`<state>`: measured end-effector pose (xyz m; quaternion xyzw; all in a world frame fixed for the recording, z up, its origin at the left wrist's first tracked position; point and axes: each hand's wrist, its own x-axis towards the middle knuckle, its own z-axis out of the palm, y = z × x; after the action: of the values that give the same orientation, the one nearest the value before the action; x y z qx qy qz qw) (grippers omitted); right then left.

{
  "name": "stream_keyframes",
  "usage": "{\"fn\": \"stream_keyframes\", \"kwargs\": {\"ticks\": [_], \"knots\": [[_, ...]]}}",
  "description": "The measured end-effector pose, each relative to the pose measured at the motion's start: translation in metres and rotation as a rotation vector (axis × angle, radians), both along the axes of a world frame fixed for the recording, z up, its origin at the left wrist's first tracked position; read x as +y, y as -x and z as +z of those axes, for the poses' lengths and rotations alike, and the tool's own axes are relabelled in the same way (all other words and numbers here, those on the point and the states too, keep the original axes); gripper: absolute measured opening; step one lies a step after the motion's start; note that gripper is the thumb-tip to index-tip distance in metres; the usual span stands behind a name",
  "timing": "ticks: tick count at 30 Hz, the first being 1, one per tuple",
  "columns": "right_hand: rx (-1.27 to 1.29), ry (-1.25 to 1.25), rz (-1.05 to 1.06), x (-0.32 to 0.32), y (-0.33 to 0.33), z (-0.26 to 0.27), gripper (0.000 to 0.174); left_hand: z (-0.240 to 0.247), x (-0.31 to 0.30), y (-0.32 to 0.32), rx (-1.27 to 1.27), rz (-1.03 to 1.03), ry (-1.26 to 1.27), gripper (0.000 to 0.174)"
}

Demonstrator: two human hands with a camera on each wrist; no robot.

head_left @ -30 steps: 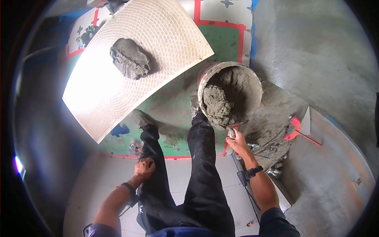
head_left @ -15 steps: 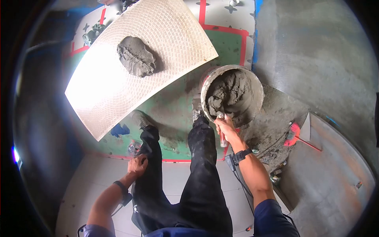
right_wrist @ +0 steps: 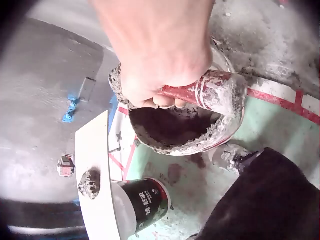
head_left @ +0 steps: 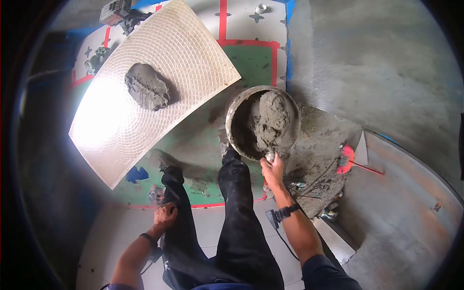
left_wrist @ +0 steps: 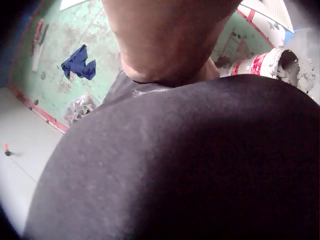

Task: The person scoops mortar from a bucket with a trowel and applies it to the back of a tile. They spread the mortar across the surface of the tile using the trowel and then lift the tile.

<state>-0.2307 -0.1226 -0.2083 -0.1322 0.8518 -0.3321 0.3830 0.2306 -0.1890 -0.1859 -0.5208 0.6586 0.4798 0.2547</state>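
Note:
My right hand (head_left: 273,172) grips the mortar-smeared red handle of a trowel (right_wrist: 218,93) at the near rim of a bucket (head_left: 230,126). A thick heap of grey mortar (head_left: 273,114) lies in line with the handle over the bucket's mouth, hiding the blade. In the right wrist view, fingers wrap round the handle above the bucket's dark inside. My left hand (head_left: 166,215) rests on my left leg, fingers loosely bent and holding nothing. Ahead on the left, a large tile (head_left: 193,53) with a gridded face up carries one lump of mortar (head_left: 146,87).
Under the tile stands a black-and-white bucket (right_wrist: 150,202). A blue glove-like cloth (head_left: 137,174) lies on the green floor sheet by my left foot. A red brush (head_left: 346,159) is at the right, beside mortar-strewn floor and a cable. Behind the tile sits a boxy tool (head_left: 115,13).
My right hand reached over the bucket rim with the trowel in the mortar, then drew back toward me; the heap now shows over the bucket's mouth. My left hand stays on my leg.

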Motion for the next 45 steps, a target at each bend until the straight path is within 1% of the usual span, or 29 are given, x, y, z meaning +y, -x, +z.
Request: {"fn": "stream_keyframes", "kwargs": {"ticks": [1, 2, 3, 4, 5, 6, 7, 10, 11, 12, 13, 15, 16, 17, 18, 20, 22, 23, 26, 27, 28, 30, 32, 34, 36, 37, 41, 43, 45], "knots": [[0.022, -0.050, 0.034, 0.005, 0.000, 0.015, 0.020, 0.000, 0.000, -0.001, 0.009, 0.009, 0.000, 0.026], [0.167, 0.069, 0.161, 0.011, -0.001, 0.018, 0.021, -0.001, 0.000, -0.004, 0.020, 0.013, -0.029, 0.026], [0.162, 0.104, 0.151, 0.021, -0.005, 0.029, 0.024, -0.001, 0.000, -0.009, 0.025, 0.025, -0.053, 0.026], [0.144, 0.147, 0.145, 0.006, -0.017, 0.061, 0.027, 0.000, -0.003, -0.012, 0.012, 0.052, -0.036, 0.026], [0.117, -0.006, 0.286, -0.004, -0.021, 0.093, 0.032, 0.003, -0.006, -0.011, 0.024, 0.039, -0.055, 0.026], [-0.026, -0.018, 0.259, -0.012, -0.032, 0.112, 0.036, 0.006, -0.008, -0.014, 0.027, 0.031, -0.076, 0.027], [-0.054, 0.024, 0.249, -0.025, -0.052, 0.131, 0.032, 0.006, -0.008, -0.020, 0.052, 0.010, -0.065, 0.028], [0.125, 0.106, 0.511, -0.074, -0.122, 0.166, 0.034, 0.010, -0.011, -0.031, 0.045, 0.043, -0.074, 0.030], [0.226, 0.130, 0.591, -0.091, -0.154, 0.165, 0.035, 0.010, -0.011, -0.036, 0.061, 0.041, -0.079, 0.030], [0.237, 0.136, 0.624, -0.108, -0.183, 0.152, 0.038, 0.008, -0.011, -0.042, 0.044, 0.066, -0.072, 0.030], [0.158, 0.238, 0.622, -0.132, -0.210, 0.134, 0.042, 0.006, -0.010, -0.048, 0.053, 0.084, -0.094, 0.031], [-0.039, 0.168, 0.671, -0.184, -0.256, 0.095, 0.038, 0.005, -0.007, -0.054, 0.056, 0.118, -0.111, 0.032], [0.019, 0.116, 0.751, -0.203, -0.272, 0.070, 0.034, 0.007, -0.004, -0.055, 0.056, 0.116, -0.088, 0.032], [0.199, 0.061, 0.883, -0.216, -0.283, 0.055, 0.032, 0.008, -0.004, -0.058, 0.056, 0.107, -0.063, 0.032], [0.121, 0.079, 0.877, -0.215, -0.288, 0.049, 0.030, 0.008, -0.007, -0.063, 0.050, 0.109, -0.059, 0.032], [0.036, 0.064, 0.862, -0.199, -0.276, 0.067, 0.027, 0.010, -0.005, -0.065, 0.059, 0.133, -0.068, 0.032], [0.047, 0.034, 0.828, -0.161, -0.227, 0.096, 0.029, 0.008, 0.001, -0.064, 0.108, 0.167, -0.069, 0.031], [0.153, -0.065, 0.841, -0.148, -0.200, 0.124, 0.031, 0.009, -0.001, -0.065, 0.129, 0.160, -0.076, 0.031], [0.376, -0.339, 0.821, -0.099, -0.087, 0.161, 0.031, 0.009, 0.003, -0.060, 0.115, 0.211, -0.080, 0.028], [0.475, -0.376, 0.842, -0.071, -0.036, 0.155, 0.033, 0.004, 0.008, -0.059, 0.084, 0.226, -0.084, 0.027], [0.527, -0.514, 0.867, -0.077, -0.005, 0.170, 0.032, 0.000, 0.013, -0.059, 0.124, 0.244, -0.060, 0.026], [0.704, -0.834, 1.090, -0.079, 0.070, 0.155, 0.032, 0.005, 0.010, -0.050, 0.112, 0.256, -0.086, 0.024], [0.726, -0.907, 1.209, -0.086, 0.128, 0.114, 0.030, 0.000, 0.014, -0.047, 0.115, 0.220, -0.045, 0.023], [0.646, -0.953, 1.397, -0.078, 0.169, 0.034, 0.028, 0.003, 0.012, -0.046, 0.099, 0.207, -0.050, 0.023], [0.544, -0.825, 1.515, -0.079, 0.148, -0.020, 0.024, 0.000, 0.009, -0.045, 0.073, 0.214, -0.051, 0.022], [0.527, -0.826, 1.507, -0.078, 0.133, -0.030, 0.024, -0.001, 0.006, -0.040, 0.065, 0.200, -0.057, 0.022], [0.388, -0.690, 1.239, -0.065, 0.088, -0.039, 0.026, 0.009, -0.007, -0.020, 0.054, 0.180, -0.027, 0.021], [0.353, -0.597, 1.084, -0.052, 0.070, -0.059, 0.029, 0.009, -0.010, -0.009, 0.030, 0.168, -0.025, 0.021], [0.230, -0.606, 0.918, -0.053, 0.050, -0.079, 0.032, 0.007, -0.010, -0.006, 0.011, 0.153, -0.025, 0.023]]}}
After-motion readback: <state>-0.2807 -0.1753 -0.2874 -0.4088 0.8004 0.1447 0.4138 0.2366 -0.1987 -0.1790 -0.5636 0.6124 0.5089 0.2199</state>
